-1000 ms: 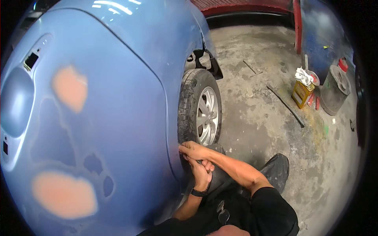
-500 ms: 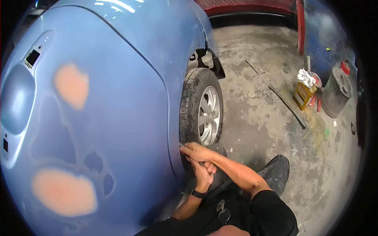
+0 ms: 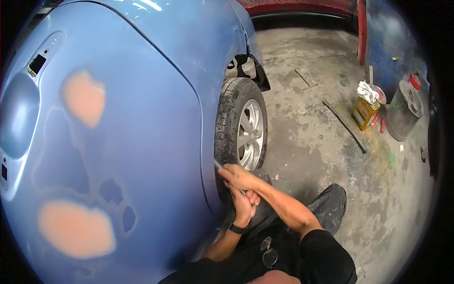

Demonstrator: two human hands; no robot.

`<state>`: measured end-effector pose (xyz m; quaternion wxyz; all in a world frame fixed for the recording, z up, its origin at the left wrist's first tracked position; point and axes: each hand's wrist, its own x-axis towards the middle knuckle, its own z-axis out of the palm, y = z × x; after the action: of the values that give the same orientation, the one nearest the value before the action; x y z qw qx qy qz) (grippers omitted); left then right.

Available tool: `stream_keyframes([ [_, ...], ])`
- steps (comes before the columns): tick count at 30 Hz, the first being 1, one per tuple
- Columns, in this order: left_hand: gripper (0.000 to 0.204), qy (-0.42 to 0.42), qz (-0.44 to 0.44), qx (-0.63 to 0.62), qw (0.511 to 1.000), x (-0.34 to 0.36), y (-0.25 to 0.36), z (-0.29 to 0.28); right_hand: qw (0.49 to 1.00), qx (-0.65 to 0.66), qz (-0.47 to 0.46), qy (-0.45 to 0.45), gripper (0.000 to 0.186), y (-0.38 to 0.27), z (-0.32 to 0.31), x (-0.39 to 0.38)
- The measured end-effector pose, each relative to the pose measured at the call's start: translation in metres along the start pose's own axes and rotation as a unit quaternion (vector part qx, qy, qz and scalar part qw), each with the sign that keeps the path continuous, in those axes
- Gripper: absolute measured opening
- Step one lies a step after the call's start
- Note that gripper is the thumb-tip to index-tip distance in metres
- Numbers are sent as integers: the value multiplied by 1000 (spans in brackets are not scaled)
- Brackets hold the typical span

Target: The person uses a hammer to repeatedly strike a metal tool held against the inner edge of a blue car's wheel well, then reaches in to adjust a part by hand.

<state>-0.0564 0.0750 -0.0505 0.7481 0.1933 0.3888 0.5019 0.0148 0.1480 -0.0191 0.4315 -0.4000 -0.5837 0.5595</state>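
Note:
My right hand (image 3: 236, 176) and my left hand (image 3: 245, 204) grip a slim metal bar (image 3: 217, 164), my right uppermost. The bar's upper end meets the edge of the blue car panel (image 3: 161, 151), beside the tyre (image 3: 227, 123) with its silver wheel (image 3: 251, 128); whether it goes behind the panel is unclear. The panel has two pale salmon patches (image 3: 75, 229), dull sanded areas and an oval recess (image 3: 20, 118) with small openings. My hands are low, in front of the wheel, close to my dark-trousered knee.
On the concrete floor (image 3: 307, 132) lie a T-shaped bar (image 3: 302, 79) and a long dark bar (image 3: 345, 127). At right stand a yellow tin (image 3: 364, 113) topped with white cloth and a grey container (image 3: 402, 116), near a blue panel (image 3: 388, 38) and a red post (image 3: 361, 33).
Both hands have shifted slightly upward, and more of the bar shows at the panel edge above them. The car appears a little higher in view.

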Motion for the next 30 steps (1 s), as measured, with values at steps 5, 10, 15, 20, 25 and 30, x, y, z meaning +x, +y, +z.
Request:
stream_keyframes([
  [5,57,15,42,43,998,-1,-5,5,999,19,19,-42,38,9,1,2],
  [10,60,-131,-23,23,991,29,8,50,989,-50,-45,132,39,-45,-47,-20],
  [15,63,-97,-22,99,990,6,-6,5,990,-84,-21,112,40,-12,-15,-20],
  [20,66,36,-12,35,999,-20,-2,-8,1000,22,12,-10,41,13,17,-7],
  [25,62,-68,-45,34,996,12,-4,-3,994,-102,-40,18,36,-5,-3,-7],
  [30,56,-97,4,96,991,5,18,26,994,-11,-10,107,36,-22,-24,-6],
])
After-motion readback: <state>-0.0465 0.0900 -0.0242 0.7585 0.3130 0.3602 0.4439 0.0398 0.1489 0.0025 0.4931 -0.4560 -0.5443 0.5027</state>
